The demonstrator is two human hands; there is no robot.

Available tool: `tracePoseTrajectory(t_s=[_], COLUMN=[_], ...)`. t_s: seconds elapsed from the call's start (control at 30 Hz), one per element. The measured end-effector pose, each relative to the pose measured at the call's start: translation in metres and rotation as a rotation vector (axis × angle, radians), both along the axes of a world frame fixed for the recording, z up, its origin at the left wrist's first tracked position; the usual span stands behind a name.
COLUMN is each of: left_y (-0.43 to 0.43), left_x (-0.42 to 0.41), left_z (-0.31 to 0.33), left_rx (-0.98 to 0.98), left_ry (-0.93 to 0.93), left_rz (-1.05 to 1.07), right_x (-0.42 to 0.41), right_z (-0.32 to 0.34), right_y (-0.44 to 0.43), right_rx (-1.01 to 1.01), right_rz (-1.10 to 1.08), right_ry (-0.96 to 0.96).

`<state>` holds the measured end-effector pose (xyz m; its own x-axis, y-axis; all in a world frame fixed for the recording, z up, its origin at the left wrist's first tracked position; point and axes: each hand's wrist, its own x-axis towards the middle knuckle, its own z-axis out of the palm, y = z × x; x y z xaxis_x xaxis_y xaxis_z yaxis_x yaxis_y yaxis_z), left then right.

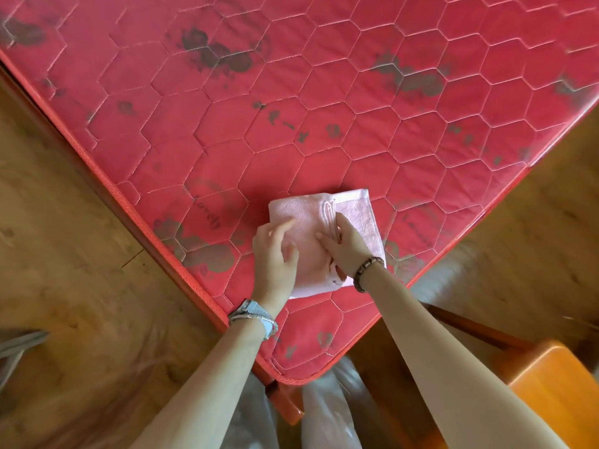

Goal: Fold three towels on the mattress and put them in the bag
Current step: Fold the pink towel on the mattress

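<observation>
A pale pink towel (355, 215), folded into a small rectangle, lies near the front corner of the red quilted mattress (291, 108). My left hand (275, 254) rests on the towel's left part with relaxed fingers. My right hand (345, 246) lies on the middle fold, its fingers pressing into the crease; its thumb side is tucked at the folded edge. A clear plastic bag (327, 413) shows below the mattress corner, between my forearms. No other towels are in view.
The mattress sits on a wooden frame over a wood-patterned floor (64, 254). An orange stool (551, 384) stands at the lower right. A grey object (16, 348) pokes in at the left edge.
</observation>
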<state>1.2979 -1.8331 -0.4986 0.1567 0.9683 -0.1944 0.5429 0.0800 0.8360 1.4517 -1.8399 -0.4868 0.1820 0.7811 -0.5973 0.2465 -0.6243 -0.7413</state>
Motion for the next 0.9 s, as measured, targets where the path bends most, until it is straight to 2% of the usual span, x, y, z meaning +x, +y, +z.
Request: tracePoseTrajectory(t_s=[0.1, 0.23, 0.47, 0.63, 0.7, 0.77, 0.83, 0.9], left_y=[-0.001, -0.004, -0.006, -0.011, -0.012, -0.013, -0.014, -0.014], left_x=[0.005, 0.017, 0.035, 0.039, 0.044, 0.050, 0.054, 0.056], left_z=[-0.008, -0.016, -0.032, -0.050, -0.053, -0.054, -0.054, -0.053], left_rx=[0.076, 0.126, 0.197, 0.266, 0.299, 0.318, 0.313, 0.318], left_ry=[0.022, 0.077, 0.363, 0.530, 0.563, 0.590, 0.617, 0.650], left_rz=[-0.053, -0.227, -0.472, -0.523, -0.512, -0.488, -0.478, -0.492], right_x=[0.016, 0.048, 0.085, 0.087, 0.077, 0.067, 0.056, 0.047], right_z=[0.002, 0.002, -0.004, -0.019, -0.022, -0.026, -0.032, -0.038], right_y=[0.000, -0.002, -0.007, -0.012, -0.016, -0.023, -0.030, -0.035], right_rx=[0.030, 0.013, -0.010, -0.022, 0.070, 0.253, 0.428, 0.534], right_rz=[-0.001, -0.007, -0.085, -0.195, -0.212, -0.119, 0.088, 0.337], right_ry=[0.009, -0.044, -0.168, -0.185, -0.316, -0.605, -0.849, -0.906])
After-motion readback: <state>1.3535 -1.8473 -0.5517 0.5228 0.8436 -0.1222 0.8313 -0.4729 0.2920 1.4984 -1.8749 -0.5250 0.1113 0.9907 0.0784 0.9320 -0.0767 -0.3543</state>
